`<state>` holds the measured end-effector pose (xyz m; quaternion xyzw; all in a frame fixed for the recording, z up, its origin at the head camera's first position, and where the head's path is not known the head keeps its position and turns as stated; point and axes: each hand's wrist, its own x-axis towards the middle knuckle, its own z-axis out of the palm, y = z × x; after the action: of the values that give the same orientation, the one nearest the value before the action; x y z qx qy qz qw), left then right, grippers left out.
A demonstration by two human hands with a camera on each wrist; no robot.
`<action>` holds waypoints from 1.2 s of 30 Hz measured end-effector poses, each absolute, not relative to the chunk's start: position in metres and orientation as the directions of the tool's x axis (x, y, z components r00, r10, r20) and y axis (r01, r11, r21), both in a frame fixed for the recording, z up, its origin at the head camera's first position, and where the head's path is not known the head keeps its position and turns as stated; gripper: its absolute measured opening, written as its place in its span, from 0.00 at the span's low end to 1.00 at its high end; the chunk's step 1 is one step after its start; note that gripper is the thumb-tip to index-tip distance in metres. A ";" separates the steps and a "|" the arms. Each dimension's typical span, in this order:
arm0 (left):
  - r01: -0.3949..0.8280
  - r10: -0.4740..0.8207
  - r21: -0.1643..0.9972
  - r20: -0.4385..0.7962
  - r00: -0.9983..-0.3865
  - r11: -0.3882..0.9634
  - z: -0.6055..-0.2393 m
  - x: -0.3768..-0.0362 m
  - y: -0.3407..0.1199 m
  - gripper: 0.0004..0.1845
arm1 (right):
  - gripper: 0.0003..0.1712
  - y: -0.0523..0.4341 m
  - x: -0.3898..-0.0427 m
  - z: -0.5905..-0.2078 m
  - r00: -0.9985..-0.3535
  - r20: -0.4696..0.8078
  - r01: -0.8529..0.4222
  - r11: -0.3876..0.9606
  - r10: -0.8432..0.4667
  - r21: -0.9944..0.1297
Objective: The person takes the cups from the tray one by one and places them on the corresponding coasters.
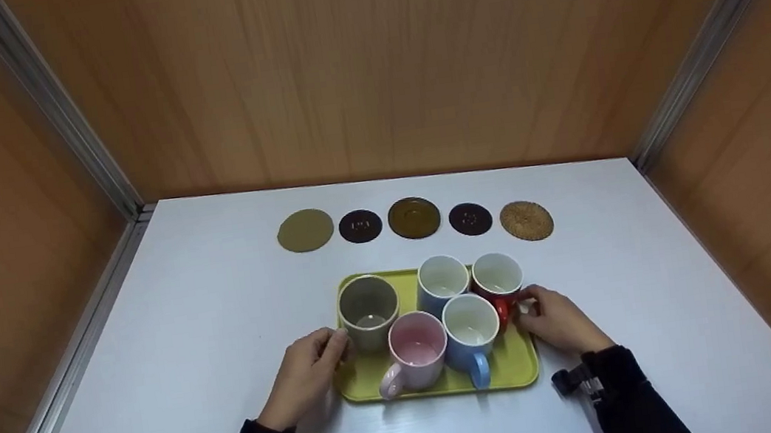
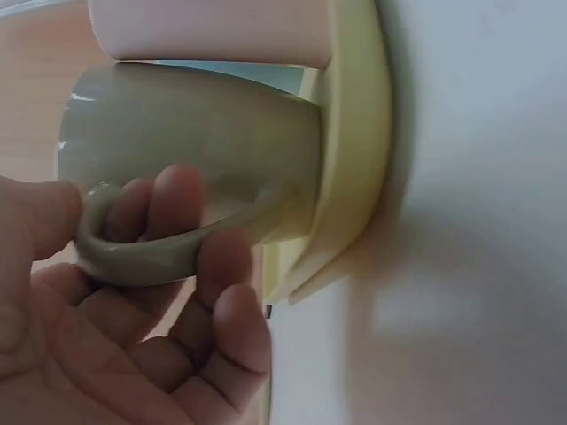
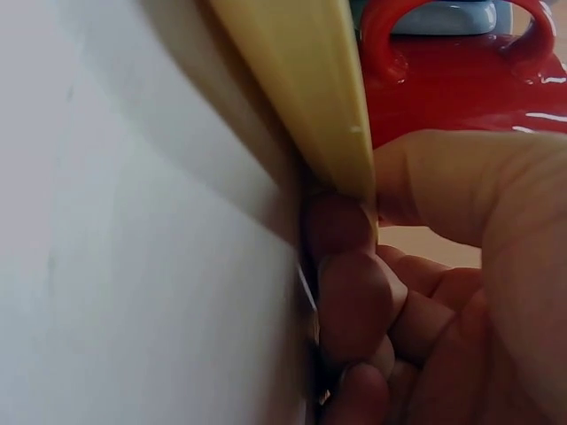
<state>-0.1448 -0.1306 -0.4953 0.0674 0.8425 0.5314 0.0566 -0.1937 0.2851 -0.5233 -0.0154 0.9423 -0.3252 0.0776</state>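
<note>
A yellow-green tray (image 1: 517, 369) lies on the white table and carries several mugs. My left hand (image 1: 312, 368) is at the tray's left edge; in the left wrist view its fingers (image 2: 182, 199) curl round the handle of the grey-green mug (image 2: 195, 133), which stands at the tray's back left (image 1: 368, 308). My right hand (image 1: 556, 321) pinches the tray's right rim (image 3: 301, 80), thumb on top and fingers (image 3: 350, 292) curled underneath, next to the red mug (image 1: 496, 278). A pink mug (image 1: 417, 346) and two light blue mugs (image 1: 471, 328) (image 1: 442, 280) fill the rest of the tray.
Several round coasters lie in a row behind the tray, from an olive one (image 1: 305, 230) on the left to a cork one (image 1: 526, 220) on the right. Wooden walls close in the table on the left, back and right.
</note>
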 end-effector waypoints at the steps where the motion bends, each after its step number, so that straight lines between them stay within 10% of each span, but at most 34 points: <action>1: 0.042 0.199 0.907 -0.046 -0.979 0.418 -0.493 -0.144 -0.131 0.21 | 0.24 0.286 -0.194 -0.523 -0.987 -0.137 0.020 0.787 -0.082 -0.617; 10: -0.128 0.355 0.968 -0.200 -0.913 0.215 -0.486 -0.135 -0.126 0.23 | 0.24 0.289 -0.191 -0.523 -0.988 -0.130 0.016 0.776 -0.085 -0.630; 36: -0.134 -0.020 0.989 -0.133 -0.991 0.063 -0.474 -0.172 -0.125 0.17 | 0.22 0.287 -0.193 -0.525 -0.988 -0.113 -0.009 0.759 -0.108 -0.651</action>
<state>-0.1719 -0.1254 -0.4742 -0.0528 0.7277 0.6826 0.0417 -0.1926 0.2866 -0.5251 -0.0313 0.9350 -0.3459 0.0721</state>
